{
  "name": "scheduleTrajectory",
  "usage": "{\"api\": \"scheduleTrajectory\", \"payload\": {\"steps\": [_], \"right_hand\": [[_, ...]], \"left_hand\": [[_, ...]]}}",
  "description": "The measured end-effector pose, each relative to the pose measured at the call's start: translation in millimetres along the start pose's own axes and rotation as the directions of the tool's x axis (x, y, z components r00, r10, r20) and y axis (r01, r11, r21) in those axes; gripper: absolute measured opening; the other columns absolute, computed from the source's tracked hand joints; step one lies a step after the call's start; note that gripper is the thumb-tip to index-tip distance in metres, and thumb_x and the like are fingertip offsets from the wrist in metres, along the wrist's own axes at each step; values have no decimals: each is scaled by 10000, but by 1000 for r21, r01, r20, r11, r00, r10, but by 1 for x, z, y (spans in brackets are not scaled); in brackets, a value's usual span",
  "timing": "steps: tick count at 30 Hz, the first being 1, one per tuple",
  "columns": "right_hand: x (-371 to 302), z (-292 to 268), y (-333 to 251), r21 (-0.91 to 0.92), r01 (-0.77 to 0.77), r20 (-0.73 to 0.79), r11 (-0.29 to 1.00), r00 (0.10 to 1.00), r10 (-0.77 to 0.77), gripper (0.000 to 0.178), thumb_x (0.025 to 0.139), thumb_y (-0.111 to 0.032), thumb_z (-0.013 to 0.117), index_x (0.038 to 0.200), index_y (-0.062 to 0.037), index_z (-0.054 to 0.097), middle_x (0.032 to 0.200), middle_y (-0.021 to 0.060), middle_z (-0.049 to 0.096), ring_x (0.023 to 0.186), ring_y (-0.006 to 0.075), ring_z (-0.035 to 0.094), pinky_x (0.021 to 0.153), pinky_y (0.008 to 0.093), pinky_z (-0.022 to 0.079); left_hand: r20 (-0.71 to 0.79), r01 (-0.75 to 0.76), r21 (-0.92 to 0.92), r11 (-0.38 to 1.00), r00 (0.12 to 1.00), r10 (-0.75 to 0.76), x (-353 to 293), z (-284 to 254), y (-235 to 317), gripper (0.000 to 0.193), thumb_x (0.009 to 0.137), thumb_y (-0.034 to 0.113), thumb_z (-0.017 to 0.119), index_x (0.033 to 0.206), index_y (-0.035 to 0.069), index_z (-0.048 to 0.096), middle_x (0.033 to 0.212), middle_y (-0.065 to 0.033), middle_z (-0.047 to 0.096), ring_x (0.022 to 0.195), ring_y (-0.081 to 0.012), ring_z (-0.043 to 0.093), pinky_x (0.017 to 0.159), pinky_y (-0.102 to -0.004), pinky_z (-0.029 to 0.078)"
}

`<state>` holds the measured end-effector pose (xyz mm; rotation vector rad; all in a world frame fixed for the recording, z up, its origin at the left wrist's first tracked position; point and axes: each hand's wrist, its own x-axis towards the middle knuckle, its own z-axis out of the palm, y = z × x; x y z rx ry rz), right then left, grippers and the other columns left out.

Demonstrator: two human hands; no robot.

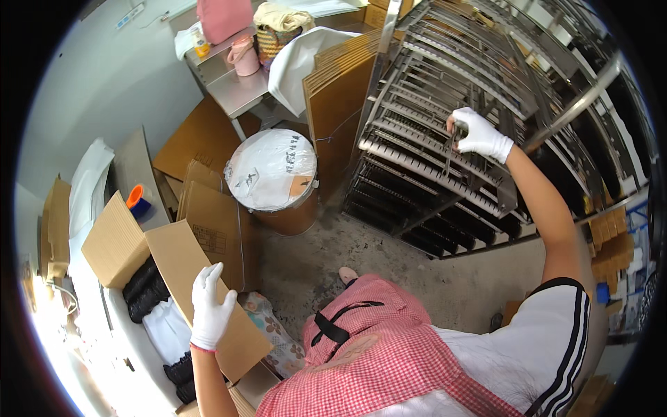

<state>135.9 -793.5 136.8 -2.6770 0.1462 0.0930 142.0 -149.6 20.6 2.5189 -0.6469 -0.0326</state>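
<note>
Nearest, low in view, a red-and-white checked apron (389, 347) over a white shirt with black-striped sleeves; left hand (208, 309), gloved in white, fingers spread and laid flat on the flap of an open cardboard box (208, 278) at the near left, gripping nothing, palm simply resting on the board; inside that box, black bundles (142, 288) and a white bag (167, 330), just left of the hand; right hand (479, 133), also white-gloved, reached far to the right and closed around a thin metal rod or wire piece (450, 149) at the front of a steel wire rack (445, 111), fingers curled on it, the piece hanging down from the fist against the rack's shelves; rack tilted, many tiers, filling the far right; between the two hands, on the concrete floor (417, 271), a brown round drum (278, 181) with a clear plastic cover, well apart from either hand; flat cardboard sheets (340, 90) leaning upright just beyond the drum, against the rack's left edge; farther still, a metal table (240, 87) bearing a pink jug (244, 57) and a woven basket (274, 38); at the far left, more folded cardboard and a small orange and blue cup (137, 200).
</note>
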Motion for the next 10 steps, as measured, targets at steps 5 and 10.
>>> {"api": "scheduleTrajectory", "payload": {"steps": [5, 10], "right_hand": [[47, 16, 49, -442, -99, -462, 892, 877, -132, 342, 759, -51, 716, 1096, -111, 720, 1358, 151, 585, 1226, 354, 553, 1001, 461, 465], [77, 71, 34, -463, 289, -398, 838, 777, -487, 254, 784, -36, 681, 1034, -81, 688, 1257, 170, 608, 1154, 356, 568, 1010, 421, 457]], "left_hand": [[-40, 48, 34, 998, 998, -46, 15, 11, 14, 617, 799, 48, 711, 1383, 80, 514, 1370, -164, 521, 1311, -371, 459, 1124, -456, 358], [-151, 224, 80, 971, 966, -210, 3, 7, 6, 606, 822, 47, 689, 1400, 81, 508, 1427, -165, 490, 1354, -357, 430, 1151, -442, 335]]}}
